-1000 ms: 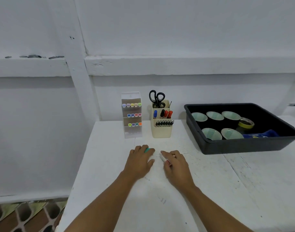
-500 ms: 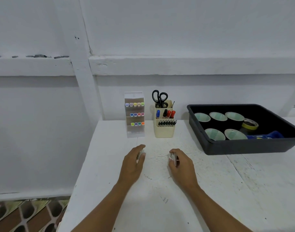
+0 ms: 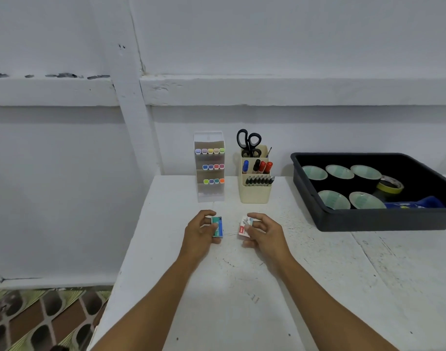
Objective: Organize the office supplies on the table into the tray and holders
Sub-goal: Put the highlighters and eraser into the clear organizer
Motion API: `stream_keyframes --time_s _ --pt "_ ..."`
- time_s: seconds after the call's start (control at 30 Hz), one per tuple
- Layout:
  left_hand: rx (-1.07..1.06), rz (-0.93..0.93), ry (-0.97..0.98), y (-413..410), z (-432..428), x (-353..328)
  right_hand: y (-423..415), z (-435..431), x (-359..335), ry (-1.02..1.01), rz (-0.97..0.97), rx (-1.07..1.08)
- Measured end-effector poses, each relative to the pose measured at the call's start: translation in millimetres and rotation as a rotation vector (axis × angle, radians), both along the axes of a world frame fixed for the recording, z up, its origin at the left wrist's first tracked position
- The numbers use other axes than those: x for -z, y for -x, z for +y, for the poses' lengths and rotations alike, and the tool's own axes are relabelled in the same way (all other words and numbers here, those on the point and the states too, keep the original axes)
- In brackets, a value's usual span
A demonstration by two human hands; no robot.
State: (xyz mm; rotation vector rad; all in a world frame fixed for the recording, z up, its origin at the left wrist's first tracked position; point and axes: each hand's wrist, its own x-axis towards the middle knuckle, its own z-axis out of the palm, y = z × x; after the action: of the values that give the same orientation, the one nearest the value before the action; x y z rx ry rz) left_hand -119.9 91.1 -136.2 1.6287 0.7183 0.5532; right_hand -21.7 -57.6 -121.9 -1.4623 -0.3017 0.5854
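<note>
Two pinched boxes, teal box (image 3: 217, 227) in left hand (image 3: 200, 233), white-and-red box (image 3: 244, 227) (print blurred) in right hand (image 3: 263, 231)

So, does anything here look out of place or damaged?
Nothing looks damaged or spilled. Only the small teal box in the left hand and the small white-and-red box in the right hand are not yet put away.

The left forearm (image 3: 151, 300) and the right forearm (image 3: 320, 300) enter from the bottom edge of the frame, one left of centre and one right of centre. Both are bare along all the length that shows and narrow toward the wrists. The left grip (image 3: 200, 233) and the right grip (image 3: 263, 233), just below the middle of the frame, are bare hands with slim fingers; finer marks on them are too small to tell.
</note>
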Motion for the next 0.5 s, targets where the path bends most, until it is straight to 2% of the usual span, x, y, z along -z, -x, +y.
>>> stream_keyframes --time_s 0.1,0.17,0.37,0.43,0.5 --pt "0.045 0.019 0.024 2.7 4.2 0.0 -1.6 6.0 2.0 -0.013 0.032 -0.046" --pt "0.103 0.054 -0.031 3.6 6.7 2.2 -5.8 6.6 6.0 0.047 -0.03 -0.11" --pt "0.165 0.339 -0.688 -2.4 16.2 4.5 -16.3 5.8 6.8 0.566 -0.707 -0.19" --pt "0.186 0.393 -0.744 -2.1 23.4 4.6 -24.1 4.9 8.9 0.71 -0.856 -0.247" --pt "0.24 0.399 -0.701 1.3 29.5 4.6 -30.3 4.4 12.3 0.745 -0.882 -0.288"
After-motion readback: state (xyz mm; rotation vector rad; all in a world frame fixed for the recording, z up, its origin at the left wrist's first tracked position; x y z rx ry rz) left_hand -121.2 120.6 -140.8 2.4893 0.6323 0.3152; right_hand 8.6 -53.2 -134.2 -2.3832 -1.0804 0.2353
